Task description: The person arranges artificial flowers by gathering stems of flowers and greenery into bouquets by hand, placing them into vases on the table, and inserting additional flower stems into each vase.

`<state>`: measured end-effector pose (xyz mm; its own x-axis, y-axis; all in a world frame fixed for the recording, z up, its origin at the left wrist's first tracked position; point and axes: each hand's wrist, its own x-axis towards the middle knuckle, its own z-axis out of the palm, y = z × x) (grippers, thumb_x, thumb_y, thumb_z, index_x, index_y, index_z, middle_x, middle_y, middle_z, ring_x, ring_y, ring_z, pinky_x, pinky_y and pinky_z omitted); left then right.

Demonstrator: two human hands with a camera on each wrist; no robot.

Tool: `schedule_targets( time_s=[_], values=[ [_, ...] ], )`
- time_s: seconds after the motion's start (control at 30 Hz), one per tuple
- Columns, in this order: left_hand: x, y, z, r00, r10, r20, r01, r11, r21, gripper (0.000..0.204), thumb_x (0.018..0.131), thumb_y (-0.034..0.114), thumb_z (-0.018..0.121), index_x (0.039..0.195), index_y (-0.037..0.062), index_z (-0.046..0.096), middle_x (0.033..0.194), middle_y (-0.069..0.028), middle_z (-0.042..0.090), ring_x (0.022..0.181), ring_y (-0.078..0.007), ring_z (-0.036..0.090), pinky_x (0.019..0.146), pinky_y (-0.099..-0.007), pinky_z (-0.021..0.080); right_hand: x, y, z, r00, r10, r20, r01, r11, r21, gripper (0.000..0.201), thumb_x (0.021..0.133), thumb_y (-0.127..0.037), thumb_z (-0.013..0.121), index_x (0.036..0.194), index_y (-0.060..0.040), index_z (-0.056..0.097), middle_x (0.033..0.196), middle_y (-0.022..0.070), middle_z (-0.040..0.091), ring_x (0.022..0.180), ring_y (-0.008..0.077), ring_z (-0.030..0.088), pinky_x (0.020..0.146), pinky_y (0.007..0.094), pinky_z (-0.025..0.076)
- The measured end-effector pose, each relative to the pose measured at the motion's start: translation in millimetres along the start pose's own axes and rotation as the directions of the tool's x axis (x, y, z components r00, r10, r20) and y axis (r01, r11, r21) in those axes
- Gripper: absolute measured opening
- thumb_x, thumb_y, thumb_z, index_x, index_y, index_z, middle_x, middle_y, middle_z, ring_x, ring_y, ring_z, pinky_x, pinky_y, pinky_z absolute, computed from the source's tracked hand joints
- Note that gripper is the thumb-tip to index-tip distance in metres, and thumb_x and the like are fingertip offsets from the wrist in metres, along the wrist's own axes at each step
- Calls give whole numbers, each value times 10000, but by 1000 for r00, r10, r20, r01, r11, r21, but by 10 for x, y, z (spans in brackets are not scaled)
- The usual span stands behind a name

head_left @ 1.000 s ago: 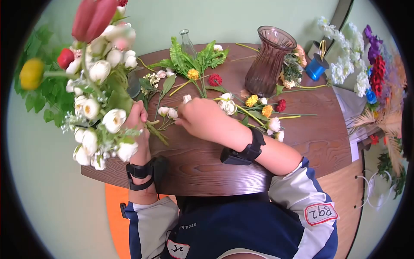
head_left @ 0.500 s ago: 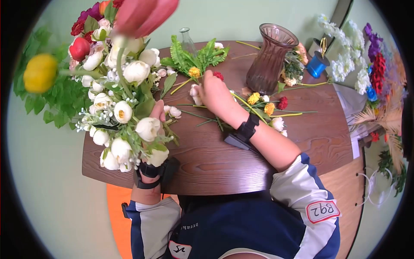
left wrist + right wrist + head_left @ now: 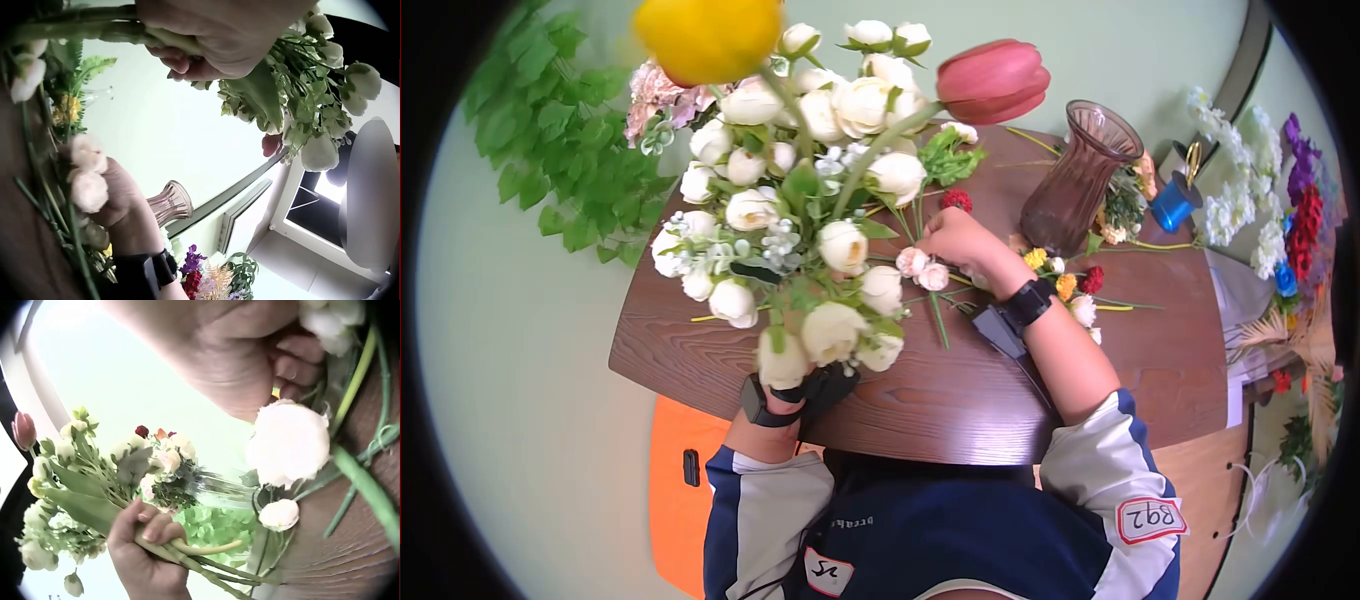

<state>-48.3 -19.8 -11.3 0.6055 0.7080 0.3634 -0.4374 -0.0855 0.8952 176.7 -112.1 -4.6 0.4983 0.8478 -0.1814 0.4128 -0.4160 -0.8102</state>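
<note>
My left hand (image 3: 153,550) grips the green stems of a large bouquet of white flowers (image 3: 840,245). In the head view the blossoms hide that hand. A pink tulip (image 3: 995,82) and a blurred yellow flower (image 3: 710,40) rise out of the bunch. Over the table, right of the bouquet, my right hand (image 3: 965,240) has its fingers curled, pinching a stem by a pair of pale pink flowers (image 3: 89,175). Its fingertips are partly hidden. Beneath it lie loose green stems (image 3: 362,487). A red flower (image 3: 956,201) lies just beyond its knuckles.
A ribbed purple glass vase (image 3: 1080,180) stands behind the right forearm. Yellow, red and white flowers (image 3: 1066,287) lie beside that forearm. Farther right are a blue spool (image 3: 1175,203) and hanging white blossoms (image 3: 1240,150). Green foliage (image 3: 550,130) hangs at left.
The bouquet has swung right and toward the middle of the table, turning its tulip rightward. My right hand has drawn back toward me with the pale flowers. The head view has shifted.
</note>
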Motion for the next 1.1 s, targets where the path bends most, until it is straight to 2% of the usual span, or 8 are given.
schedule_targets(
  time_s=[0.2, 0.27, 0.7, 0.87, 0.93, 0.97, 1.07, 1.1],
  values=[
    [-41, -49, -3, 1000, -2, -14, 1, 1000, -31, 219, 860, 253, 561, 956, 56, 568, 857, -57, 562, 747, -167, 511, 682, -280, 421, -363, -541, -195, 986, -160, 39, 88, 712, 697, 62, 794, -44, 641, 827, -41, 588, 640, -19, 559, 444, 53, 422, 413, 197, 327],
    [-50, -66, -38, 1000, -9, -17, 8, 999, -43, 220, 860, 251, 561, 963, 57, 567, 864, -58, 563, 755, -171, 513, 686, -283, 423, -414, -615, -282, 883, -415, -221, 467, 729, 500, 65, 809, -67, 635, 837, -38, 584, 633, -45, 538, 495, 24, 439, 440, 185, 325],
    [-82, -205, -263, 997, -80, -2, 79, 989, -126, 236, 856, 237, 562, 1010, 58, 557, 908, -68, 571, 801, -197, 526, 716, -300, 430, -1017, -912, -725, 275, -393, -877, 770, 637, -44, 135, 900, -124, 569, 922, 8, 552, 692, -40, 507, 628, 23, 421, 544, 179, 350],
    [238, -345, 19, 994, -106, 10, 106, 982, -157, 245, 855, 232, 562, 1028, 58, 553, 925, -72, 574, 819, -207, 531, 727, -306, 433, -1080, -922, -733, 456, -469, -756, 704, 710, -15, 148, 898, -139, 566, 926, 6, 572, 690, -27, 553, 641, 29, 452, 551, 183, 374],
    [37, -274, -368, 993, -117, 20, 118, 978, -169, 249, 854, 230, 562, 1035, 58, 551, 932, -73, 575, 826, -211, 533, 731, -309, 435, -929, -881, -678, 372, -610, -700, 731, 657, -185, 151, 901, -141, 562, 941, 4, 573, 691, -33, 551, 647, 20, 455, 549, 183, 377],
    [-82, -271, -455, 992, -122, 27, 125, 977, -175, 251, 854, 229, 562, 1038, 58, 551, 935, -74, 576, 830, -213, 534, 734, -310, 435, -914, -849, -680, 653, -399, -644, 653, 727, 211, 153, 902, -131, 556, 975, 1, 580, 698, -36, 555, 646, 13, 459, 548, 183, 386],
    [-265, -272, -515, 989, -134, 54, 143, 971, -193, 258, 853, 225, 562, 1049, 59, 548, 946, -76, 577, 841, -219, 537, 740, -314, 437, -1019, -965, -615, 706, -342, -621, 498, 862, 91, 155, 891, -113, 554, 994, -5, 598, 696, -29, 570, 593, 18, 467, 525, 185, 387],
    [-215, -344, -451, 988, -139, 61, 148, 969, -199, 260, 853, 224, 562, 1053, 59, 547, 949, -77, 578, 844, -221, 538, 743, -316, 438, -960, -918, -562, 584, -469, -662, 642, 766, 23, 147, 877, -113, 567, 968, -3, 603, 663, -22, 564, 576, 18, 472, 511, 191, 385]
  ],
)
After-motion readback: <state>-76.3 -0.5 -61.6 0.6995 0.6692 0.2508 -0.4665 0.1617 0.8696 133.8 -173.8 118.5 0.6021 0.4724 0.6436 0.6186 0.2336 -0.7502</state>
